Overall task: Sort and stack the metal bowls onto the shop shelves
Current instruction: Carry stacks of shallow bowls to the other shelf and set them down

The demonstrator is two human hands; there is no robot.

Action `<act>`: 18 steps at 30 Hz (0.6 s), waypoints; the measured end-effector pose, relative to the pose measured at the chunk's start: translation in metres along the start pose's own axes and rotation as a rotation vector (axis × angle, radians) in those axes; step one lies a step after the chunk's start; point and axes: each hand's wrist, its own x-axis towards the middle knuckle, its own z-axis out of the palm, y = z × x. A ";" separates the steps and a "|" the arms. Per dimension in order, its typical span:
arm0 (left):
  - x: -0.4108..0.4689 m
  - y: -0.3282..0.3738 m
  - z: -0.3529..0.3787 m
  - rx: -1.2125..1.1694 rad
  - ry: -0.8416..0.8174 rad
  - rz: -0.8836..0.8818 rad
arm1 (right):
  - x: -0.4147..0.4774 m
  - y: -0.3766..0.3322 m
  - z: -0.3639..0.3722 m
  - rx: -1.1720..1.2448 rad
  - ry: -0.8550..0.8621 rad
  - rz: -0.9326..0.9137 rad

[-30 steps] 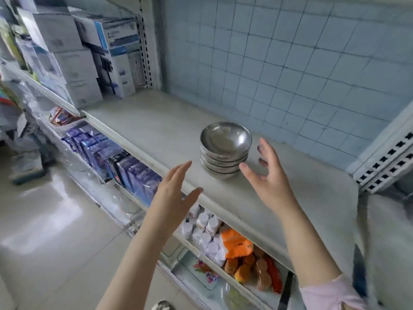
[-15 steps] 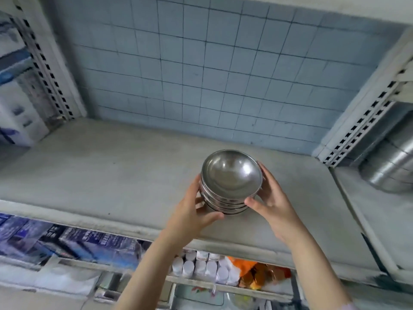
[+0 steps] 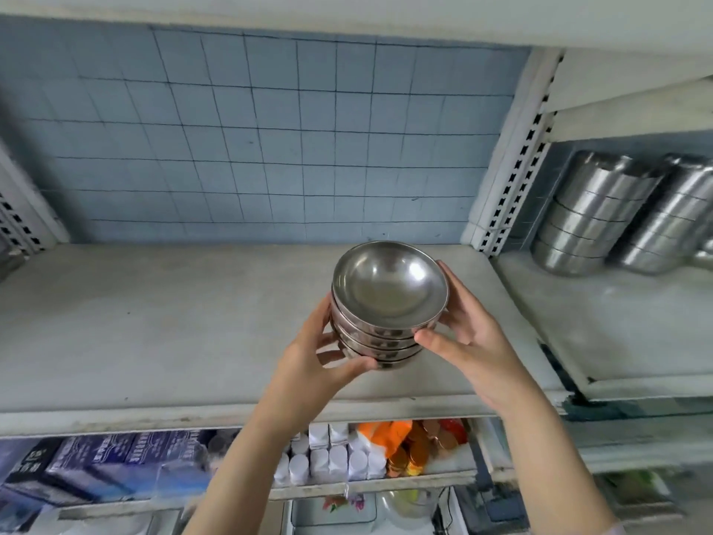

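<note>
A stack of several nested shiny metal bowls (image 3: 387,295) is at the middle of the view, over the pale grey shelf (image 3: 173,322). My left hand (image 3: 312,361) grips the stack's left and lower side, thumb under the bottom bowl. My right hand (image 3: 467,341) clasps its right side, thumb on the front of the rims. The stack tilts slightly toward me. Whether its base still touches the shelf is hidden by my fingers.
Two leaning stacks of metal tins (image 3: 590,214) lie on the neighbouring shelf to the right, past a perforated white upright (image 3: 517,156). Blue tiles (image 3: 250,140) back the shelf. Below are white bottles (image 3: 328,453), orange packets (image 3: 386,434) and blue boxes (image 3: 115,453).
My open hands closed in from both sides and took hold of the bowl stack. The view swung right and nearer, showing the metal tins.
</note>
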 end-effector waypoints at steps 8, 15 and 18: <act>-0.018 0.053 0.143 -0.047 -0.087 0.042 | -0.090 -0.023 -0.133 -0.067 0.128 0.005; -0.035 0.097 0.292 -0.091 -0.193 0.053 | -0.172 -0.033 -0.271 -0.153 0.216 0.029; -0.032 0.114 0.342 -0.106 -0.258 0.061 | -0.195 -0.038 -0.319 -0.164 0.232 0.028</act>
